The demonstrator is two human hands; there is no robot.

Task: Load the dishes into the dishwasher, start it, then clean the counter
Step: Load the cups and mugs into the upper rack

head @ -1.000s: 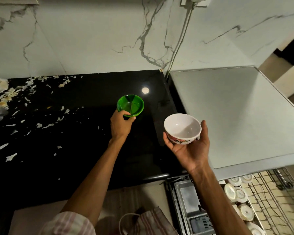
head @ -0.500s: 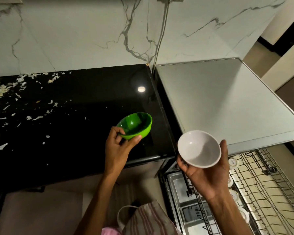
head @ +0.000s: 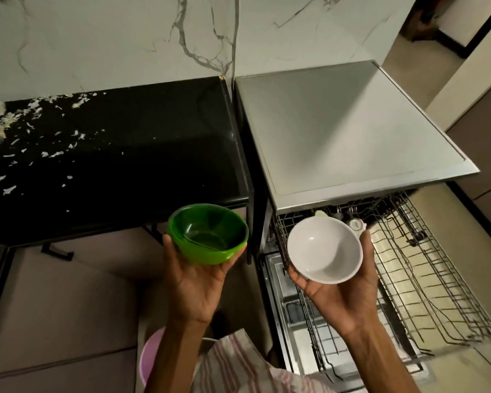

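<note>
A green bowl in the left hand, a white bowl in the right, both held up in front of the open dishwasher.

The left hand (head: 194, 282) cups the green bowl (head: 208, 233) from below, fingers curled round its base, mouth up. The right hand (head: 338, 290) grips the white bowl (head: 324, 250) the same way, the bowl tilted toward the camera, thumb at its right rim. The two bowls are near each other but apart. Under and to the right of the right hand lies the pulled-out wire rack (head: 425, 282) of the dishwasher (head: 352, 131), with small white dishes (head: 355, 224) just behind the white bowl. Beyond the left hand stretches the black counter (head: 142, 154), and well to its left, pale food scraps (head: 26, 129) are scattered.
</note>
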